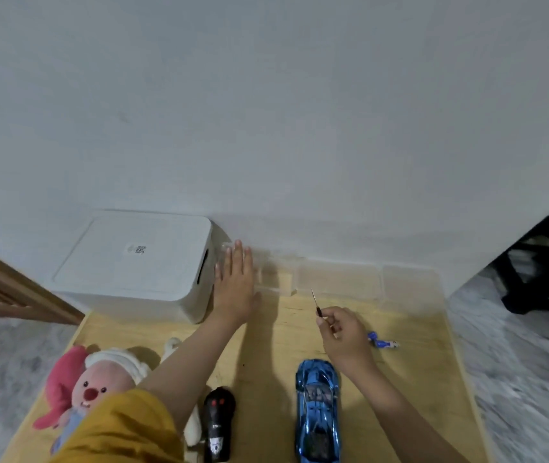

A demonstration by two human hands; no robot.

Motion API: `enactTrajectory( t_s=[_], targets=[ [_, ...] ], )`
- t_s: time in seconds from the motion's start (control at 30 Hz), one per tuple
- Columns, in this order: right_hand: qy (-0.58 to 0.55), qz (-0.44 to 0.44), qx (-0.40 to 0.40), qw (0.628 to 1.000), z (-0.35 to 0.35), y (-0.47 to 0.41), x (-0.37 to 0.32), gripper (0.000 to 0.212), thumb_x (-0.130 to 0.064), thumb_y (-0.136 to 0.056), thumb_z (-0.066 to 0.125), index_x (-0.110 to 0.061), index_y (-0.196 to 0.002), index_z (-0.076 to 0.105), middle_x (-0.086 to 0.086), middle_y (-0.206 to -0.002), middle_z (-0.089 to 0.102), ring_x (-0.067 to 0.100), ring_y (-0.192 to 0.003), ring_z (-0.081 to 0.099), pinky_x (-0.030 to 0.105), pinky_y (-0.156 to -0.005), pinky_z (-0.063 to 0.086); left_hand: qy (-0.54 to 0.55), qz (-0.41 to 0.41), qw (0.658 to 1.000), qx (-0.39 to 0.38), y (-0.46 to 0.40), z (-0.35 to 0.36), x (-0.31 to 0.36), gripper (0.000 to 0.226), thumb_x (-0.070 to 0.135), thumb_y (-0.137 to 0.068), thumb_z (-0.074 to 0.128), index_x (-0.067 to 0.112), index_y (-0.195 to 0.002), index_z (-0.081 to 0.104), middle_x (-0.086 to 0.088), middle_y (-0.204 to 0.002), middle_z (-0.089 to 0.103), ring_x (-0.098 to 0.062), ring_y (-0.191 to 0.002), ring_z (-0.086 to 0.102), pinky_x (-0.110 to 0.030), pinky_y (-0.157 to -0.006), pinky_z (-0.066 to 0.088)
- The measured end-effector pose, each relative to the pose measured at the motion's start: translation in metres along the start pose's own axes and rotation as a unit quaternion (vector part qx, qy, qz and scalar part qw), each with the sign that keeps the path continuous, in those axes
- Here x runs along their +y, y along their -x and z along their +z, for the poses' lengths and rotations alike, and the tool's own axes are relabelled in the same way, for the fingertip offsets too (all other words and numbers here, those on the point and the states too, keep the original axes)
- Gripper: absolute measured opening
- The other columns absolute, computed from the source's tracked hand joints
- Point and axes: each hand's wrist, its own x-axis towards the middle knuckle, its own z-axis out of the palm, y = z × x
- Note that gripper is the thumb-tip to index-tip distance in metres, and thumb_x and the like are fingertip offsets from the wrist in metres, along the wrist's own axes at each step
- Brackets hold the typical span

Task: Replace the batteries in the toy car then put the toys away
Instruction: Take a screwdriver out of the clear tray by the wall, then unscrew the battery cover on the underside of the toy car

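A shiny blue toy car (316, 409) stands on its wheels on the wooden table (276, 339), near the front edge. My right hand (345, 335) is just beyond the car, pinching a small thin screwdriver (316, 302) that points away from me. My left hand (234, 282) is stretched out flat with fingers apart, resting on a clear plastic box (333, 279) by the wall. A black remote control (218, 422) lies left of the car. Small blue batteries (383, 342) lie right of my right hand.
A white lidded storage bin (133, 265) stands at the back left against the wall. A pink plush toy (82, 389) and a white plush (179, 345) lie at the front left. A dark chair (547, 262) stands on the floor to the right.
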Motion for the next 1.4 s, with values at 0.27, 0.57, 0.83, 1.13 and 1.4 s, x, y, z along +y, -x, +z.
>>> enactTrajectory(
  t_s=[0.27, 0.57, 0.83, 1.13, 1.4],
  targets=[
    [-0.019, 0.001, 0.013, 1.000, -0.009, 0.031, 0.008, 0.007, -0.018, -0.087, 0.065, -0.025, -0.086, 0.064, -0.007, -0.080, 0.062, 0.006, -0.075, 0.059, 0.016, -0.064, 0.047, 0.037, 0.019, 0.998, -0.049, 0.043, 0.001, 0.021, 0.086, 0.036, -0.091, 0.055, 0.011, -0.151, -0.002, -0.011, -0.159, -0.017, -0.029, -0.147, -0.007, -0.050, -0.117, 0.006],
    [-0.054, 0.038, 0.032, 0.997, -0.024, 0.075, 0.027, 0.016, -0.021, -0.087, 0.065, -0.034, -0.077, 0.062, -0.007, -0.074, 0.065, 0.004, -0.068, 0.060, 0.013, -0.060, 0.046, 0.125, 0.055, 0.977, -0.161, 0.118, 0.028, 0.081, 0.088, 0.056, -0.083, 0.058, 0.019, -0.150, 0.014, -0.007, -0.160, 0.006, -0.029, -0.144, 0.021, -0.051, -0.114, 0.019],
    [-0.027, 0.082, 0.052, 0.995, -0.029, 0.103, 0.051, 0.027, -0.017, -0.084, 0.067, -0.037, -0.068, 0.058, -0.007, -0.069, 0.064, 0.003, -0.067, 0.059, 0.014, -0.058, 0.045, 0.074, 0.041, 0.969, -0.234, 0.149, 0.044, 0.120, 0.093, 0.057, -0.082, 0.059, 0.020, -0.151, 0.006, -0.014, -0.159, -0.003, -0.034, -0.118, 0.054, -0.038, -0.084, 0.050],
    [-0.062, 0.122, 0.061, 0.989, -0.037, 0.111, 0.052, 0.023, -0.017, -0.087, 0.065, -0.029, -0.068, 0.060, -0.004, -0.066, 0.063, 0.001, -0.062, 0.056, 0.013, -0.056, 0.043, 0.222, -0.006, 0.963, -0.149, 0.156, 0.053, 0.109, 0.088, 0.048, -0.074, 0.066, 0.024, -0.145, 0.021, -0.002, -0.152, 0.017, -0.029, -0.116, 0.052, -0.035, -0.084, 0.050],
    [-0.202, 0.266, -0.069, 0.940, -0.035, 0.101, 0.027, 0.017, -0.023, -0.099, 0.046, -0.016, -0.091, 0.060, 0.006, -0.096, 0.068, 0.020, -0.087, 0.066, 0.037, -0.080, 0.053, 0.504, -0.020, 0.860, -0.078, 0.151, 0.026, 0.100, 0.076, 0.023, -0.079, 0.073, 0.025, -0.143, 0.031, 0.008, -0.138, 0.044, -0.019, -0.122, 0.052, -0.040, -0.102, 0.046]
  ],
)
